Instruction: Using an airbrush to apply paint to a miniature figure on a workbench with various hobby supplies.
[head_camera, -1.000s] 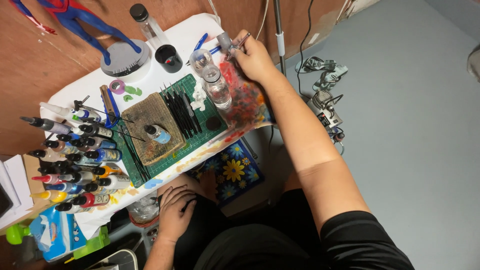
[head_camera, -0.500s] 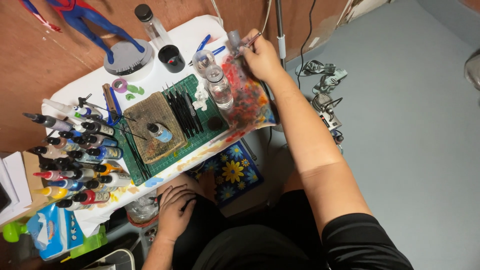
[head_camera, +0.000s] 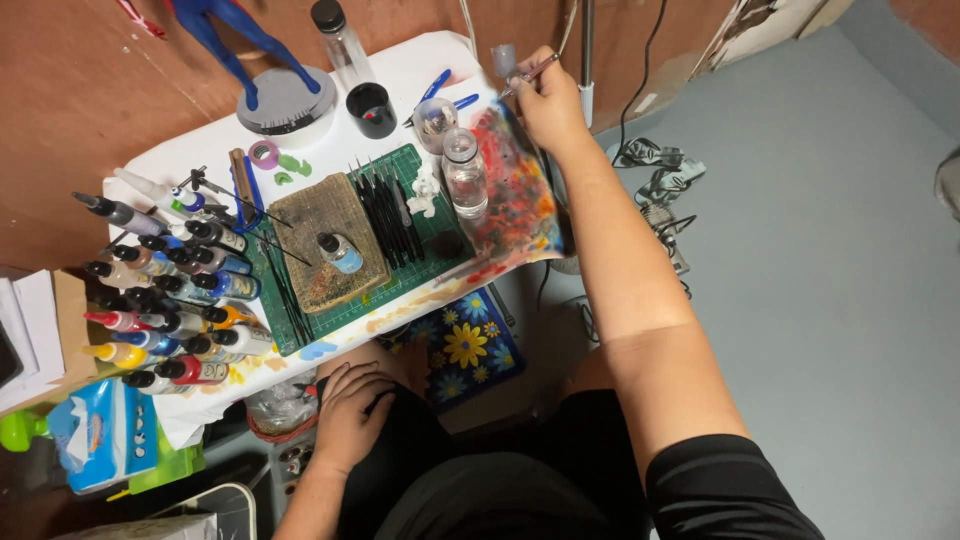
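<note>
- Airbrush (head_camera: 520, 68): a slim metal tool with a small cup at its front end, held at the far right corner of the small table, above the paint-stained sheet (head_camera: 512, 190).
- Right hand (head_camera: 548, 100) is stretched forward with its fingers clamped around the airbrush body; the tool's tip points left, toward the blue pens (head_camera: 437, 92).
- Left hand (head_camera: 350, 405) lies flat on the person's thigh below the table edge, fingers spread apart and holding nothing.
- White table (head_camera: 415, 60) is crowded: a green cutting mat (head_camera: 400, 165) sits in the middle, carrying a worn brown pad (head_camera: 312, 215) with a small blue-labelled bottle (head_camera: 340, 252) on it and a row of dark brushes (head_camera: 385, 205) beside it.
- Two clear bottles (head_camera: 462, 172) stand between the mat and the stained sheet.
- Many dropper paint bottles (head_camera: 165, 290) with coloured caps lie packed together on the left side.
- At the far edge stand a black cup (head_camera: 372, 108), a tall clear bottle with a black cap (head_camera: 340, 40), and a blue figure on a round grey base (head_camera: 285, 100).
- Behind the table is a reddish-brown wall; the floor to the right is grey-blue, with tangled cables (head_camera: 655, 175) near the table leg.
- A flower-patterned blue cushion (head_camera: 465, 350) shows under the table.
</note>
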